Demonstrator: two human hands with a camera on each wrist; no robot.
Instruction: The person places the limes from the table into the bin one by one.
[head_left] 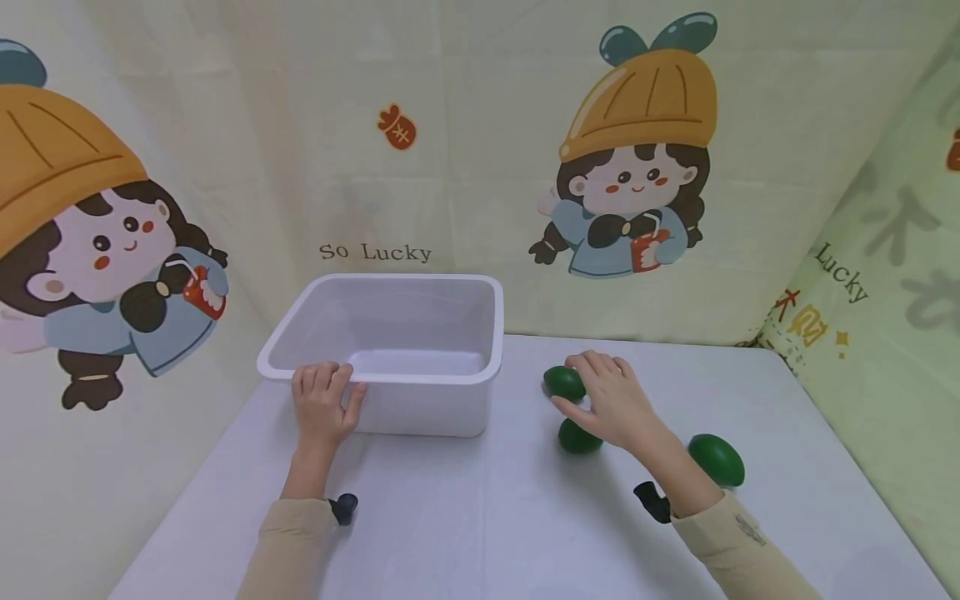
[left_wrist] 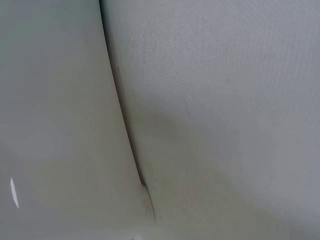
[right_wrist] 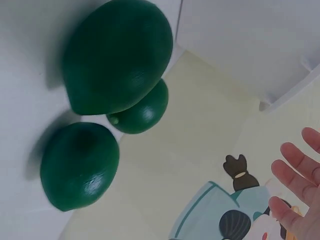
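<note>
My left hand (head_left: 322, 404) holds the near rim of a white plastic tub (head_left: 420, 408), its fingers over the edge and its thumb on the outside. In the left wrist view, only the tub's smooth wall (left_wrist: 60, 120) beside the cloth shows. My right hand (head_left: 615, 400) hovers over the limes with fingers spread and nothing in its grasp. Its fingertips overlap the far green lime (head_left: 562, 382) in the head view. A second lime (head_left: 579, 437) lies just below the thumb. The third lime (head_left: 717, 459) sits right of the forearm. In the right wrist view, the fingers (right_wrist: 295, 162) stand apart from the limes.
A white cloth (head_left: 450, 517) covers the table. Behind it hangs a pale curtain (head_left: 480, 208) printed with cartoon figures, and another printed sheet (head_left: 900, 350) borders the right side. The tub stands at the back left, near the curtain.
</note>
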